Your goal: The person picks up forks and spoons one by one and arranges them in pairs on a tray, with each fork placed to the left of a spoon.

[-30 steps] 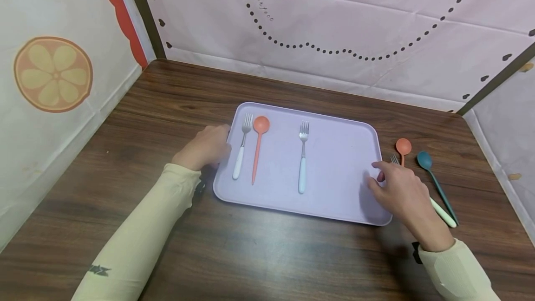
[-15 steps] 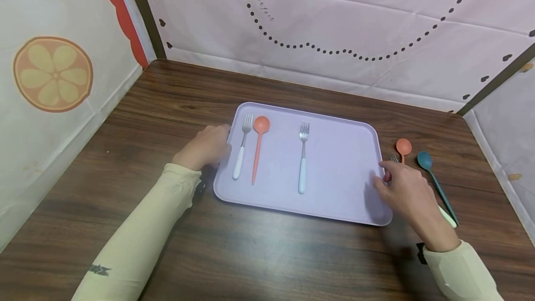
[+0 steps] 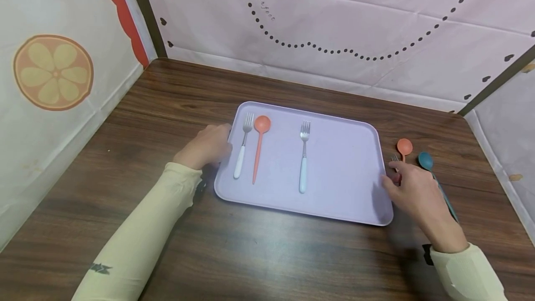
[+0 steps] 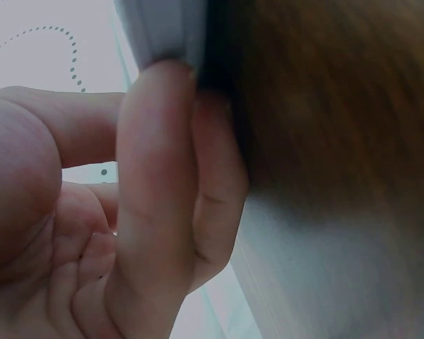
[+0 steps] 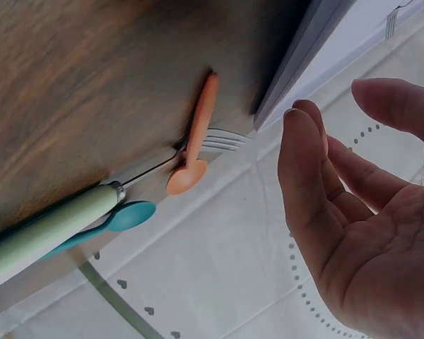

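My left hand (image 3: pixel 207 145) grips the left rim of a lilac tray (image 3: pixel 342 171), with fingertips right at the edge in the left wrist view. On the tray lie a white-handled fork (image 3: pixel 239 161), an orange spoon (image 3: pixel 262 124) and a light-blue-handled fork (image 3: pixel 303 175). Holding nothing, my right hand (image 3: pixel 418 194) hovers by the right rim, its fingers loosely bent and the thumb apart. Close to it on the table are a green-handled fork (image 5: pixel 53 229), a smaller orange spoon (image 3: pixel 404 146) and a teal spoon (image 3: pixel 425 160). In the head view, the hand hides most of that fork.
The dark wooden table (image 3: pixel 251 254) extends around the tray. Behind it stands a pale printed backdrop (image 3: pixel 355 22) with a rabbit picture; another printed sheet (image 3: pixel 54 143) hangs at the left.
My right hand has moved right, from over the tray's right side towards the cutlery beside it, and now covers the green handle. The left hand stays at the rim.
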Tool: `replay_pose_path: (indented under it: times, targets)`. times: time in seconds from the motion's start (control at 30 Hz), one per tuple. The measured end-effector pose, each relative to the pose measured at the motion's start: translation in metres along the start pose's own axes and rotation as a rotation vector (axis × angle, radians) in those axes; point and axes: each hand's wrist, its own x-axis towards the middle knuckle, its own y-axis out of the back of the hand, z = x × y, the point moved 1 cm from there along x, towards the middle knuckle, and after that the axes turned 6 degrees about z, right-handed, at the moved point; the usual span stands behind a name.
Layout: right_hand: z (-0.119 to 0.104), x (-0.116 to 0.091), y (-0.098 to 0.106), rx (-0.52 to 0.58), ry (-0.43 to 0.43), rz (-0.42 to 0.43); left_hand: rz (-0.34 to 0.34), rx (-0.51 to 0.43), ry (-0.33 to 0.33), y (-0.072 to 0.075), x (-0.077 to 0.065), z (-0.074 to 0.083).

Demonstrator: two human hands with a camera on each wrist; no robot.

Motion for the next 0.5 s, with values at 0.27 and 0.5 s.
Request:
replay_pose_path:
  times: [0.27,0.5]
  targets:
    - [0.011,-0.002,0.001,-0.010,-0.040,0.011,-0.006,-0.010,-0.009,0.000,0.001,-0.001]
    - [0.020,-0.002,-0.001,-0.019,-0.055,0.001,0.000,-0.013,-0.006,0.000,0.001,-0.002]
